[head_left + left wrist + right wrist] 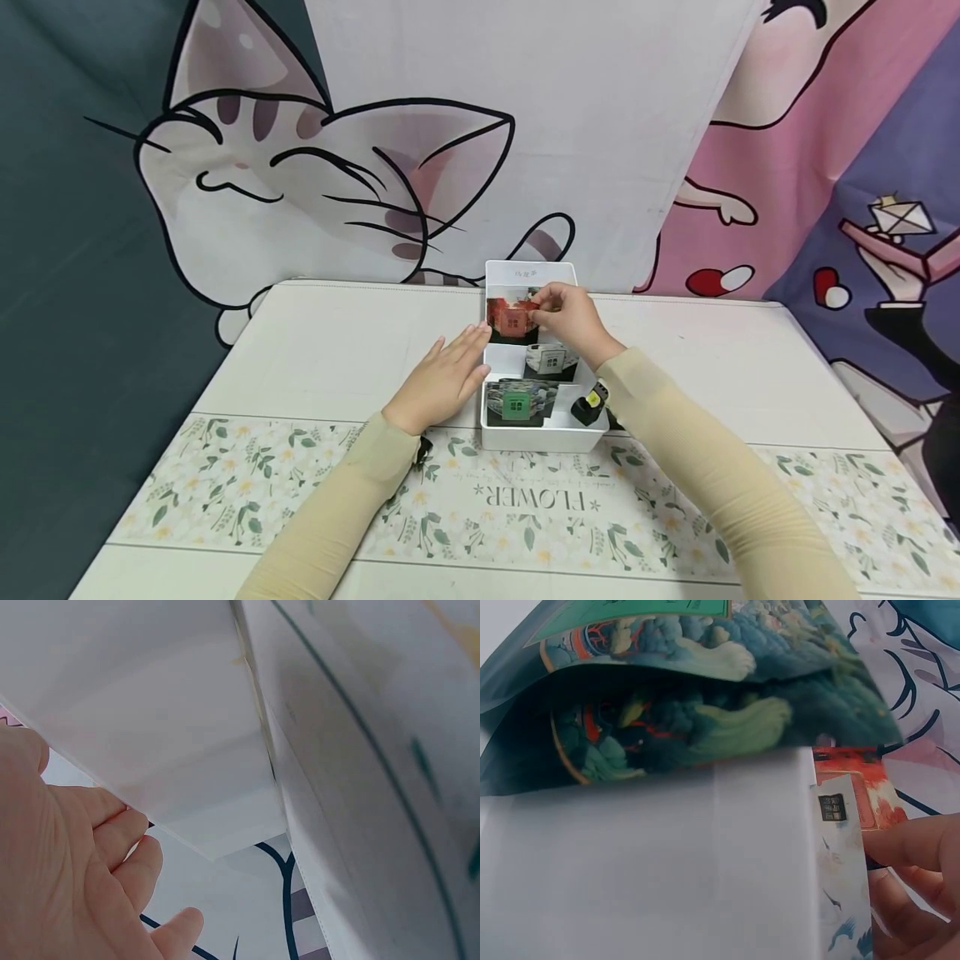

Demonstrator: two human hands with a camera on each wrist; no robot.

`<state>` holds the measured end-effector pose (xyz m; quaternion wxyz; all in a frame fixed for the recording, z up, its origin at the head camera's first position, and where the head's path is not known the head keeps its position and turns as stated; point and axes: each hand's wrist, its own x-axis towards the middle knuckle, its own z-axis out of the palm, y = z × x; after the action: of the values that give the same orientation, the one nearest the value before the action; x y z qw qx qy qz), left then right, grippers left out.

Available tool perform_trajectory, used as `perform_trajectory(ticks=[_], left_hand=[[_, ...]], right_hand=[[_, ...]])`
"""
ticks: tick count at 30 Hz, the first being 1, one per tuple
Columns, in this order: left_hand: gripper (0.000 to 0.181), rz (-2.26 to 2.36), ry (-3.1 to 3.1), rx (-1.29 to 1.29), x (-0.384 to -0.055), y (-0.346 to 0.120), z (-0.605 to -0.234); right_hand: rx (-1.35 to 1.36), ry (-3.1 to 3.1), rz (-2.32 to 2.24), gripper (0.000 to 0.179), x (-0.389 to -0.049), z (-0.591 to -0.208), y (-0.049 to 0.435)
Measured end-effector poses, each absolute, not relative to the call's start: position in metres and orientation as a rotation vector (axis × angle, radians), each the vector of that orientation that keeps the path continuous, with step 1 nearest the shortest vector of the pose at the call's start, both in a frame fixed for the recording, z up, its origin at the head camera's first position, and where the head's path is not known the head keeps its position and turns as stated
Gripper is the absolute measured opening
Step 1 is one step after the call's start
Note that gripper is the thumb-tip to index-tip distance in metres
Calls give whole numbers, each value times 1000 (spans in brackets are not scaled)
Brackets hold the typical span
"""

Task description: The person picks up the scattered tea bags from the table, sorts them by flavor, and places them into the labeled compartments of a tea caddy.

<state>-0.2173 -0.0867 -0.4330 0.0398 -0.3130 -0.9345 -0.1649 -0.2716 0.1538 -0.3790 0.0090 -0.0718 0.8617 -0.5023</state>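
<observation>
A white divided box stands on the table with flat printed packets in its compartments. My right hand pinches the right edge of a red packet in the far compartment; the right wrist view shows thumb and fingers at the red packet. A pale packet sits in the middle compartment, and a green packet in the near one at left. My left hand lies along the box's left side, fingers fairly straight, fingertips at the wall in the left wrist view.
A wrist camera on the right sleeve covers part of the box's near right corner. Beneath lies a tablecloth with a floral band and lettering. A cartoon cat curtain hangs behind the table's far edge.
</observation>
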Motion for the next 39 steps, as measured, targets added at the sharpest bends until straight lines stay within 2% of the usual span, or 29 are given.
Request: perform_trajectory(ticks=[6, 27, 39], left_hand=[[62, -504, -2863, -965, -217, -87, -433], [62, -489, -2876, -970, -216, -86, -431], [62, -484, -2885, -957, -216, -86, -431]], right_hand=[[-176, 2677, -1529, 7, -272, -379, 154], [-253, 2765, -1348, 5, -274, -374, 163], [-186, 2722, -1486, 19, -274, -361, 186]])
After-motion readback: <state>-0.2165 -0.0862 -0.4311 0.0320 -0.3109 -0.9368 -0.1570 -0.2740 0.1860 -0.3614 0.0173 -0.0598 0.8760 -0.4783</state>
